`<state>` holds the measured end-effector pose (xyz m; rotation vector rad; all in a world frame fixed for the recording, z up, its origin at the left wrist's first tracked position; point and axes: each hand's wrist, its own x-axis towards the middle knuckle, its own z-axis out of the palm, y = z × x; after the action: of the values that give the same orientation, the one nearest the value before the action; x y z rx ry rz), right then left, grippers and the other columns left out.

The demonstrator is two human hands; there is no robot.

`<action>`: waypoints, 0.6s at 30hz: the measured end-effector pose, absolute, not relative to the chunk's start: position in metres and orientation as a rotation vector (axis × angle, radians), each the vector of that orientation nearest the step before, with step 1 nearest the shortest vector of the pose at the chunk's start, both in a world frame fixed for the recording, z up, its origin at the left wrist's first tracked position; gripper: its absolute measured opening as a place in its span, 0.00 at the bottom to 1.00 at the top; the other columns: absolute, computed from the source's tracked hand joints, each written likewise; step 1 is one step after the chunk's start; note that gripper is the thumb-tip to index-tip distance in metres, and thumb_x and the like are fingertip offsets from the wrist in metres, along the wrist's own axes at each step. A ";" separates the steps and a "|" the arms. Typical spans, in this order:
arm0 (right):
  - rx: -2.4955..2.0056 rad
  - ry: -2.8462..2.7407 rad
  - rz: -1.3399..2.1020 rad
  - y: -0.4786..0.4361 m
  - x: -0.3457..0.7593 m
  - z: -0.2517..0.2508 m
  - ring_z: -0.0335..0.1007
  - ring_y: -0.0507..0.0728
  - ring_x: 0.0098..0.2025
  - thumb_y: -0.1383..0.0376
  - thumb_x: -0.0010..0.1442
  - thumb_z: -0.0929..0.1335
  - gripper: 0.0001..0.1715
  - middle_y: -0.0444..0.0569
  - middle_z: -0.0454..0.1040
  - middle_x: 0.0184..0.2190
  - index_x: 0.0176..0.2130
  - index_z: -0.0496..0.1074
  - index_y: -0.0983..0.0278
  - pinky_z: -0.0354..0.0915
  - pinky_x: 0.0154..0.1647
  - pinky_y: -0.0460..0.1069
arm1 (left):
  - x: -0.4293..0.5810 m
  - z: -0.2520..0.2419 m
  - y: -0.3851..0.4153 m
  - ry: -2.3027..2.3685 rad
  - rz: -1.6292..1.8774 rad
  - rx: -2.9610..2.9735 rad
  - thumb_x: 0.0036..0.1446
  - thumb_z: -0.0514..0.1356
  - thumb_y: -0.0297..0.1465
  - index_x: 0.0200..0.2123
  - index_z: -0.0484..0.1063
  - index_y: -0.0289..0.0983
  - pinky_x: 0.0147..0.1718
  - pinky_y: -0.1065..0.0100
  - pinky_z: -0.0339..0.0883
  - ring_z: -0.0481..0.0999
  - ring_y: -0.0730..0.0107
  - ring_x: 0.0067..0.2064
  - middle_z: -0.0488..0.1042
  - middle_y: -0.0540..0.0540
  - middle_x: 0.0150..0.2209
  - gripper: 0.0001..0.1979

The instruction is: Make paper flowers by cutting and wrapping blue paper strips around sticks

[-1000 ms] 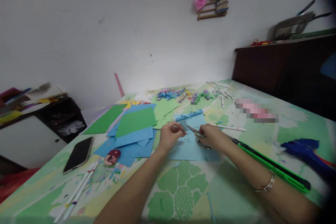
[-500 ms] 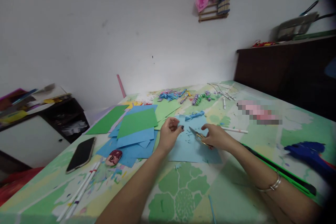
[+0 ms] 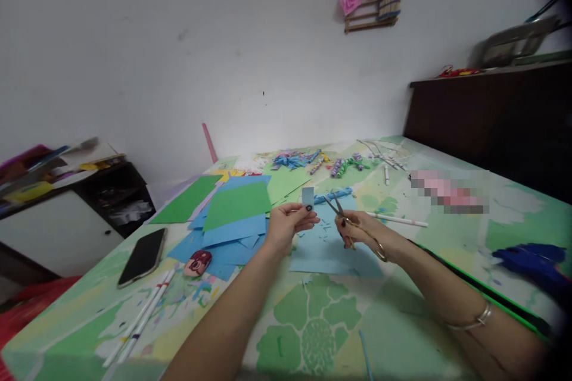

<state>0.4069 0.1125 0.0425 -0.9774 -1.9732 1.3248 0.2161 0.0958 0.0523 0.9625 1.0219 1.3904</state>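
Note:
Between the thumb and fingers of my left hand (image 3: pixel 288 226) a small light-blue piece of paper (image 3: pixel 308 196) stands upright. My right hand (image 3: pixel 364 232) holds gold-handled scissors (image 3: pixel 340 209), their blades parted and pointing up and left, a short way right of the piece. Below both hands lies a light-blue sheet of paper (image 3: pixel 313 259) with small blue snippets scattered on it. A rolled or twisted blue paper piece (image 3: pixel 343 193) rests at the sheet's far edge, partly behind the scissor blades.
Green sheets (image 3: pixel 241 205) and blue sheets (image 3: pixel 232 231) overlap on the left, near a phone (image 3: pixel 143 256), a dark-red patterned case (image 3: pixel 197 263) and white sticks (image 3: pixel 142 315). Curled paper pieces (image 3: pixel 346 165) lie at the back. A blue tool (image 3: pixel 531 262) and a green-edged black strip (image 3: pixel 478 286) are right.
The small paper piece now shows raised in my left hand. My right hand has turned the scissors upward, with their blades parted. The view has shifted slightly.

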 end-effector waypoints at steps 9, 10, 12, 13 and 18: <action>-1.097 -2.261 0.899 0.107 0.410 0.052 0.48 0.47 0.20 0.49 0.50 0.63 0.23 0.40 0.53 0.16 0.23 0.67 0.67 0.45 0.19 0.44 | 0.216 0.052 0.093 1.008 1.172 1.018 0.41 0.65 0.26 0.30 0.69 0.29 0.27 0.69 0.72 0.78 0.63 0.27 0.77 0.39 0.26 0.10; -1.102 -2.267 0.894 0.107 0.410 0.053 0.48 0.47 0.20 0.50 0.50 0.64 0.23 0.40 0.53 0.17 0.23 0.67 0.67 0.44 0.19 0.44 | 0.216 0.053 0.092 1.009 1.156 1.028 0.42 0.64 0.26 0.30 0.69 0.29 0.27 0.69 0.72 0.77 0.63 0.27 0.77 0.39 0.25 0.10; -1.106 -2.278 0.895 0.107 0.411 0.054 0.47 0.47 0.21 0.49 0.50 0.64 0.23 0.40 0.52 0.17 0.24 0.68 0.67 0.44 0.19 0.44 | 0.217 0.053 0.091 1.012 1.130 1.044 0.42 0.63 0.25 0.29 0.69 0.29 0.27 0.68 0.72 0.77 0.63 0.26 0.77 0.40 0.24 0.09; -1.108 -2.282 0.894 0.108 0.411 0.053 0.46 0.47 0.21 0.49 0.49 0.64 0.23 0.40 0.51 0.17 0.23 0.68 0.67 0.43 0.19 0.44 | 0.217 0.054 0.090 1.017 1.120 1.051 0.42 0.63 0.25 0.29 0.69 0.29 0.27 0.68 0.72 0.77 0.63 0.26 0.76 0.40 0.23 0.08; -1.136 -2.305 0.913 0.113 0.412 0.049 0.44 0.47 0.21 0.48 0.47 0.65 0.23 0.40 0.50 0.16 0.20 0.67 0.67 0.42 0.19 0.44 | 0.217 0.057 0.088 1.072 1.106 1.055 0.41 0.63 0.24 0.26 0.69 0.30 0.26 0.68 0.71 0.77 0.64 0.25 0.76 0.41 0.22 0.06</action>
<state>0.4117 0.1133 0.0487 -1.1361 -2.3054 0.9131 0.2166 0.0885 0.0569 1.0553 1.0715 1.1060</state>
